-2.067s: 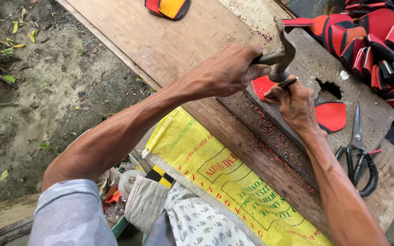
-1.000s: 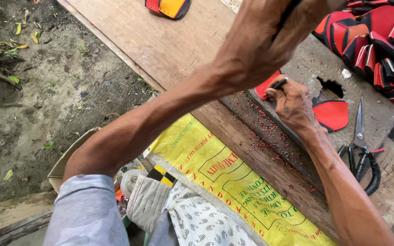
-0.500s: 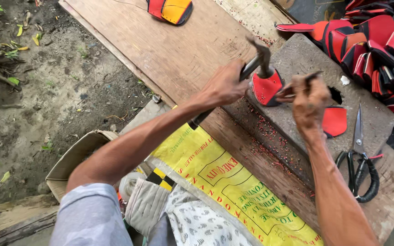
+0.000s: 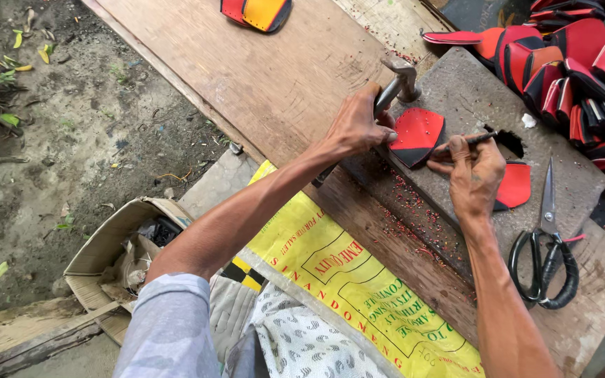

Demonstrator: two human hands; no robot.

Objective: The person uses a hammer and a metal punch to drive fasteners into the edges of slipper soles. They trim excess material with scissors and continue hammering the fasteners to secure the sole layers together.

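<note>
Left hand [image 4: 358, 126] grips hammer [image 4: 397, 84] | right hand [image 4: 474, 175] pinches punch [image 4: 470, 140] at red piece [image 4: 414, 136] edge

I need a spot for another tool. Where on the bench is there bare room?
Bare wood lies on the plank between the orange piece and the left hand. It is crowded around the stone slab, the scissors and the pile of red pieces.

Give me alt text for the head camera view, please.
A person's left hand grips a hammer beside a red cut piece on a stone slab, while the right hand holds a thin punch at it. Scissors lie nearby.
</note>
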